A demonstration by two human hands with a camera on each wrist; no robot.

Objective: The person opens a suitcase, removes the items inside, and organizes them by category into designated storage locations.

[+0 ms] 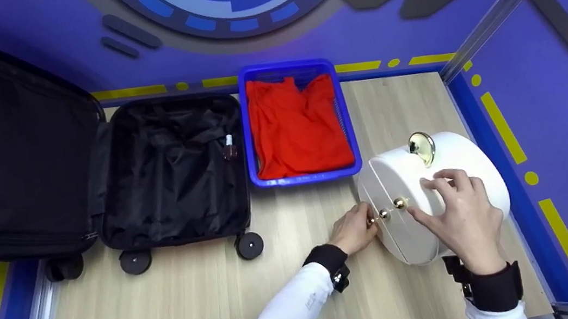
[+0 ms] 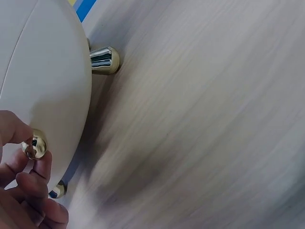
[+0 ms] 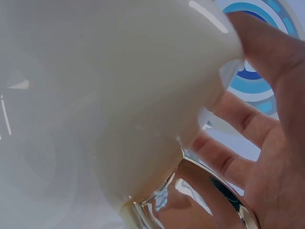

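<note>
A white rounded drawer box (image 1: 467, 157) with gold knobs and a gold ring-like fitting (image 1: 422, 148) on top lies at the right. My left hand (image 1: 353, 228) is at its front. Thumb and fingers of that hand pinch the lowest gold knob (image 2: 36, 144), which shows closely in the left wrist view. My right hand (image 1: 464, 218) grips the box by its front upper edge, thumb beside the uppermost knob (image 1: 400, 203) and bent fingers on the top. In the right wrist view the white shell (image 3: 119, 95) hides the fingertips.
Left of the box stands a blue basket (image 1: 308, 178) with folded red cloth (image 1: 296, 130). Farther left, an open black suitcase (image 1: 173, 196) has a small nail polish bottle (image 1: 229, 149) in it. Blue-purple panels (image 1: 546, 108) wall in the wooden tabletop (image 1: 183, 310).
</note>
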